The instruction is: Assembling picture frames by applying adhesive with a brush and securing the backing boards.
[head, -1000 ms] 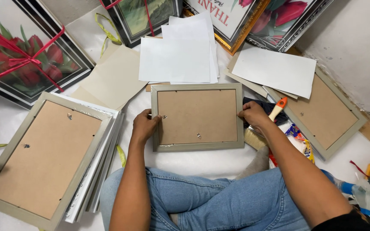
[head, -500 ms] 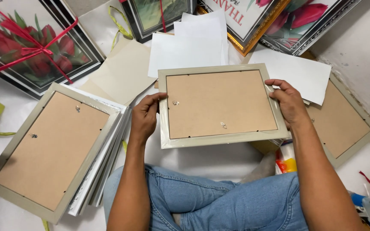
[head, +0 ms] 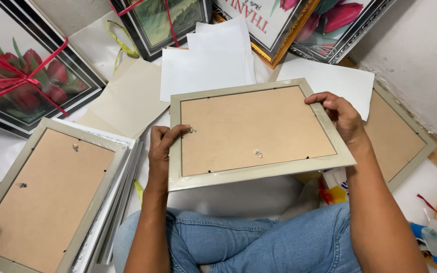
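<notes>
I hold a pale grey-green picture frame (head: 259, 134) face down above my lap, its brown backing board and small metal hanger clips facing up. My left hand (head: 162, 151) grips the frame's left edge, thumb on the backing near a clip. My right hand (head: 344, 117) grips the upper right corner and right edge. The frame is tilted, with its right side lifted slightly toward me. My legs in blue jeans (head: 249, 242) are crossed below it.
A stack of similar frames (head: 46, 194) lies face down at my left. Another frame (head: 400, 141) lies at the right by the wall. White and cream sheets (head: 206, 63) are spread behind. Framed flower pictures tied with red ribbon (head: 21, 81) lean at the back. Small tools and bottles (head: 433, 232) lie at the right.
I have lifted the frame off the floor and brought it closer to me. My right hand shifted from the frame's right side up to its top right corner.
</notes>
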